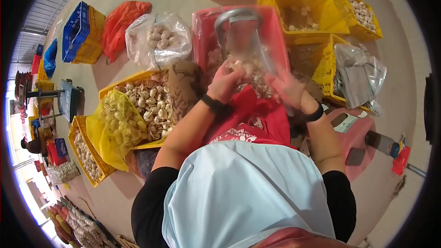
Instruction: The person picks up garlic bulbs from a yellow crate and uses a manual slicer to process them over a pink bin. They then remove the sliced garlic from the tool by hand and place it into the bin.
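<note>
My left hand (224, 82) is closed, its fingers curled round a pale garlic bulb (240, 67) over a pink-red crate (202, 32). To its right, my right hand (288, 89) is slightly blurred, with its fingers apart and no held thing visible. Both hands are at the near end of the crate, where loose garlic and papery skins (262, 82) lie. A curved grey metal tube frame (221, 25) arches over the crate, with a blurred patch inside it. Red cloth (248, 115) lies below my hands, above my pale blue apron (248, 179).
On the left, a yellow crate (108, 93) holds garlic bulbs, with a yellow net bag (115, 124) of garlic on it. A clear plastic bag (135, 41) of bulbs stands beyond. Yellow crates (328, 14) stand at right, near a pink stool (356, 142) and a bottle (381, 143).
</note>
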{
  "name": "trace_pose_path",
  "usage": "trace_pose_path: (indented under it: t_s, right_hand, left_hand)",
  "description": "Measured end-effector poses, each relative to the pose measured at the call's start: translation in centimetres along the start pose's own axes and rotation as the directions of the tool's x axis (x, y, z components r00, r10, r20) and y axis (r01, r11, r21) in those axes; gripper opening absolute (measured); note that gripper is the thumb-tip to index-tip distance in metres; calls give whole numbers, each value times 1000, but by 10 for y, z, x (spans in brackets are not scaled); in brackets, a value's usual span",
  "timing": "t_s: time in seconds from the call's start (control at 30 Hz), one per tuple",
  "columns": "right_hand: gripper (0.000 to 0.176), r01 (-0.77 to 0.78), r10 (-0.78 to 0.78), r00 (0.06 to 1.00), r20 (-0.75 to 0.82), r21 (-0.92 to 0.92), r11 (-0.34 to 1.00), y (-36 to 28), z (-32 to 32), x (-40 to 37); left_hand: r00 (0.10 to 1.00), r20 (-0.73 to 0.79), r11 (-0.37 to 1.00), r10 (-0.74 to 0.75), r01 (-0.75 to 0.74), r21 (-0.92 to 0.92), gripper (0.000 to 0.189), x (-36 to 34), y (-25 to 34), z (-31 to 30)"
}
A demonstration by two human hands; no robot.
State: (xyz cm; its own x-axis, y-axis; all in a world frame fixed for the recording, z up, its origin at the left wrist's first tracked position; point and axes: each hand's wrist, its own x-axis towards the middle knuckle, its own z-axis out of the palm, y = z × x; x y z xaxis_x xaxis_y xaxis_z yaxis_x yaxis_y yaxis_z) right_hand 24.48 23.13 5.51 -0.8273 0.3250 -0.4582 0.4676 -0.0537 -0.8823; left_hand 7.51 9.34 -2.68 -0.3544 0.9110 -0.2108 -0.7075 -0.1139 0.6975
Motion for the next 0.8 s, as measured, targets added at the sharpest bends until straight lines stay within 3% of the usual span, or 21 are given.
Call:
trace_pose_path:
  t_s: [0.03, 0.17, 0.27, 0.37, 0.47, 0.57, 0.67, 0.77, 0.8]
  right_hand:
    - [26, -14, 14, 1000, 7, 27, 1000, 0, -1, 0]
    - [23, -24, 15, 998, 59, 155, 988, -6, -3, -3]
    - [22, -43, 33, 998, 62, 175, 984, -22, 1, -8]
    - [22, -35, 24, 998, 59, 188, 982, -19, 0, -8]
    - [40, -53, 45, 998, 49, 170, 984, -18, 0, -9]
    - [39, -27, 23, 999, 35, 119, 993, -4, 0, -4]
    - [22, 22, -23, 1000, 8, 94, 995, 12, 5, 6]
    - [30, 41, -40, 999, -21, 41, 998, 35, 3, 21]
    - [34, 127, -135, 987, -84, -96, 987, 42, 5, 28]
  left_hand:
    - [998, 49, 997, 28, -25, -69, 49, -3, -5, -12]
    - [996, -76, 993, 47, -55, -102, 47, -12, -3, -11]
    - [996, -31, 987, 80, -84, -140, 45, -4, -12, -10]
    - [988, -155, 994, 23, -39, -100, 39, 3, -14, 2]
    - [965, -260, 1000, -27, 30, 5, 34, 10, -13, 7]
    - [952, -306, 995, -14, 44, 89, 32, 17, -12, 9]
    - [955, -296, 984, 3, 50, 172, 35, 19, -7, 10]
    - [942, -332, 961, 42, 52, 271, 37, 27, -9, 1]
    - [943, -327, 957, 63, 36, 287, 37, 29, -8, -1]
